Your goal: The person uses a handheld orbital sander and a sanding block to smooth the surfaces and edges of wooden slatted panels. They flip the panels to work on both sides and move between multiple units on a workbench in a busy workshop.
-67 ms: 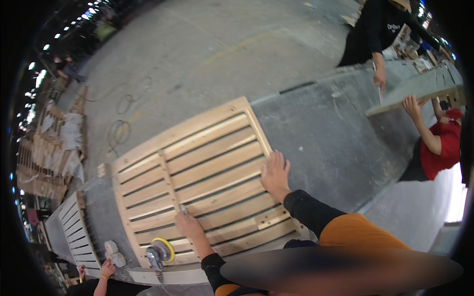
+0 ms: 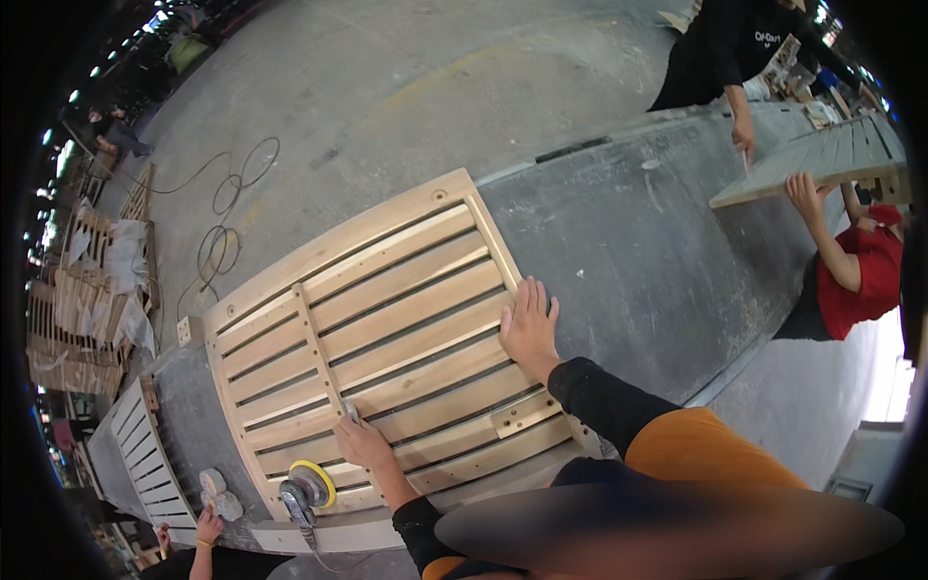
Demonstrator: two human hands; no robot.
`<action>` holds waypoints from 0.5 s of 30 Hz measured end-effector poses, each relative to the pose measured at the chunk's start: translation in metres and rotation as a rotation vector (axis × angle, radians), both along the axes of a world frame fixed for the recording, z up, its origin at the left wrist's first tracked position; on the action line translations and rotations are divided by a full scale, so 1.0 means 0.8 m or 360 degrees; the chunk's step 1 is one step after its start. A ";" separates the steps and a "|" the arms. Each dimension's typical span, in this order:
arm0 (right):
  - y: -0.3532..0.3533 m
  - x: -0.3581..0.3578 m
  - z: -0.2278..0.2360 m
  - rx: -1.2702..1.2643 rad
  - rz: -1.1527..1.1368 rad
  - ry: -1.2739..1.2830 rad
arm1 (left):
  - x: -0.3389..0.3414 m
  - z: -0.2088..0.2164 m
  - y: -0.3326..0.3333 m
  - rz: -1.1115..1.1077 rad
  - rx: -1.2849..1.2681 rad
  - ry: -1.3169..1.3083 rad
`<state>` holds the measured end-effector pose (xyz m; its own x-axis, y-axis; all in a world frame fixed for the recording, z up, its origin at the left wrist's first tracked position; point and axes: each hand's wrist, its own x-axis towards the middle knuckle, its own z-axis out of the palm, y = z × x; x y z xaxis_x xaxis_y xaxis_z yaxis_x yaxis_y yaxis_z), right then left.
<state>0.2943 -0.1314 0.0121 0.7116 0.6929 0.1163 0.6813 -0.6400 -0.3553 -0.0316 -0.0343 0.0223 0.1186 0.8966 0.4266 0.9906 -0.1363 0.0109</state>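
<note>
Panel of pale slatted wood (image 2: 416, 348) on the flat grey tabletop (image 2: 638, 251) is touched at its right edge by the slightly spread right hand (image 2: 530, 329) and could be scratched if the small greyish piece (image 2: 351, 411) apparently pinched by the left hand (image 2: 364, 445) is tilted

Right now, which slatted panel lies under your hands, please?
The large middle panel, beneath the left hand and right hand; the left panel and right panel are apart.

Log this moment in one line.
left hand: holding small pale object | right hand: on wooden panel edge | sander: on panel
</note>
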 end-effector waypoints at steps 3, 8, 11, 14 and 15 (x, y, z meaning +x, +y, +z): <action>0.001 0.006 0.018 -0.0019 -0.0032 -0.0021 | 0.021 -0.001 0.018 0.0089 -0.0081 -0.0050; 0.007 0.001 0.024 0.0002 -0.0051 0.0099 | 0.030 0.003 0.061 -0.0002 -0.0020 -0.0074; 0.014 0.002 0.023 0.0010 -0.0065 0.0116 | 0.028 0.007 0.055 -0.0001 -0.0018 -0.0159; 0.009 0.000 0.020 -0.0013 -0.0064 0.0102 | 0.031 -0.002 0.045 -0.0020 0.0084 -0.0242; 0.010 0.002 0.020 0.0024 -0.0056 0.0089 | 0.034 -0.007 0.047 -0.0016 0.0115 -0.0263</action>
<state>0.2957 -0.1234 0.0282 0.7412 0.6658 0.0860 0.6373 -0.6576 -0.4017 -0.0042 0.0037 0.0170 0.0503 0.8621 0.5043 0.9747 -0.1525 0.1635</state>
